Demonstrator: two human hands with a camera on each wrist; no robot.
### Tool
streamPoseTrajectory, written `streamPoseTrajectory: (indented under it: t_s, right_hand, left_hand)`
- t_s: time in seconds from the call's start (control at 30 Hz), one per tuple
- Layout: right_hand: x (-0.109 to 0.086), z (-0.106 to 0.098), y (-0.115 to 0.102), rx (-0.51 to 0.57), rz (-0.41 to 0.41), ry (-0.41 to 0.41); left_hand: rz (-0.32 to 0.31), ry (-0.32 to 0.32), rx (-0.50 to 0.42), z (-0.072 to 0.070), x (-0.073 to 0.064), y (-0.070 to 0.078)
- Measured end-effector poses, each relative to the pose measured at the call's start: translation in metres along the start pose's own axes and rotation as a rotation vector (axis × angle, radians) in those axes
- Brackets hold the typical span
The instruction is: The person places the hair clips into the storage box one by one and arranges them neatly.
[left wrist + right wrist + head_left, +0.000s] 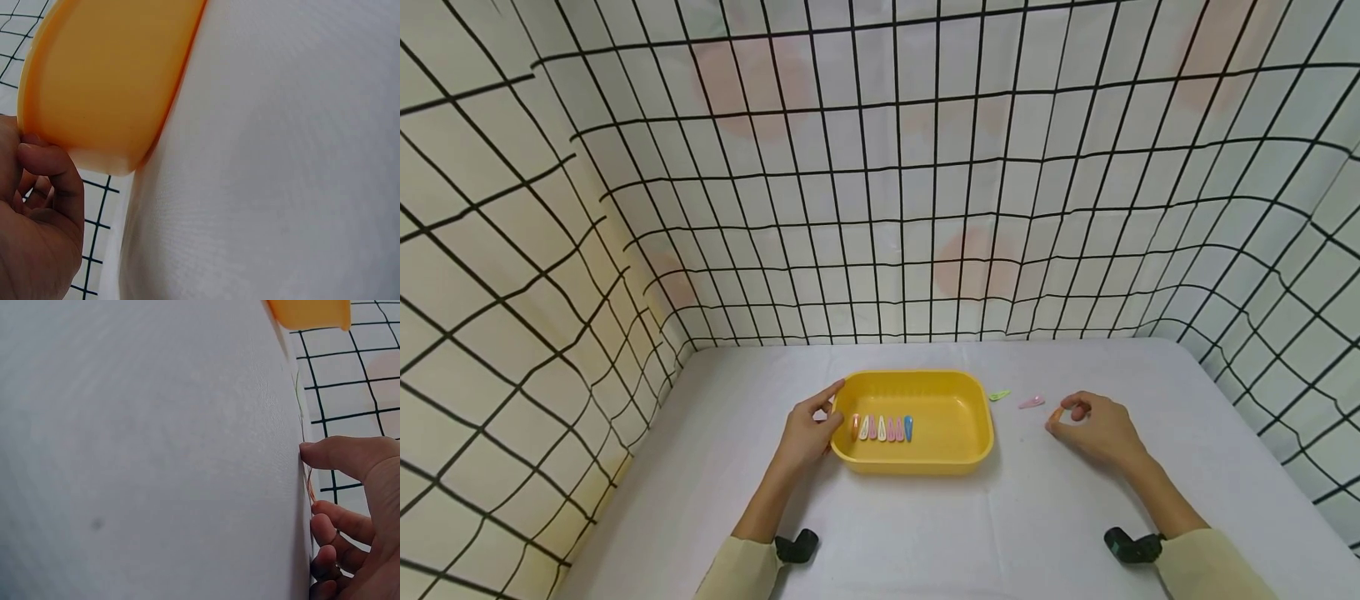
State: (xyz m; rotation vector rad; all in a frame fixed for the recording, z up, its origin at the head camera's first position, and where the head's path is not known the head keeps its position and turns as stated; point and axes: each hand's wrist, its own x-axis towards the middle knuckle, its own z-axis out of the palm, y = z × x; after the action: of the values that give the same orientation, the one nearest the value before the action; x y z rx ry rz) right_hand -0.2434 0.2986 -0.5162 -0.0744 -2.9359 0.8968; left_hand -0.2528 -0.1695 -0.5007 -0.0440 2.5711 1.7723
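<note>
A yellow tray rests on the white cloth. My left hand grips its left rim, the thumb over the edge; the left wrist view shows the same hold on the tray's wall. Inside the tray, at the left, several snap hair clips stand in a row: orange, white, pink and blue. To the right of the tray, my right hand has thumb and forefinger at the two ends of an orange hair clip, low at the cloth. A pink hair clip and a green hair clip lie between that hand and the tray.
A black wire grid backed by white cloth stands behind the table and along both sides. White cloth covers the tabletop. Each wrist wears a black camera device.
</note>
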Motion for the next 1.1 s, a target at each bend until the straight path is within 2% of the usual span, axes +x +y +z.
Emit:
streamPoseTrajectory:
  t_s: [0.47, 1.1]
  right_hand:
    - [0.004, -0.003, 0.012, 0.023, -0.063, -0.005]
    - [0.008, -0.014, 0.001, 0.073, -0.116, -0.003]
  left_hand:
    - [0.013, 0.005, 0.017, 0.000, 0.000, 0.001]
    - [0.004, -0.010, 0.012, 0.000, 0.000, -0.001]
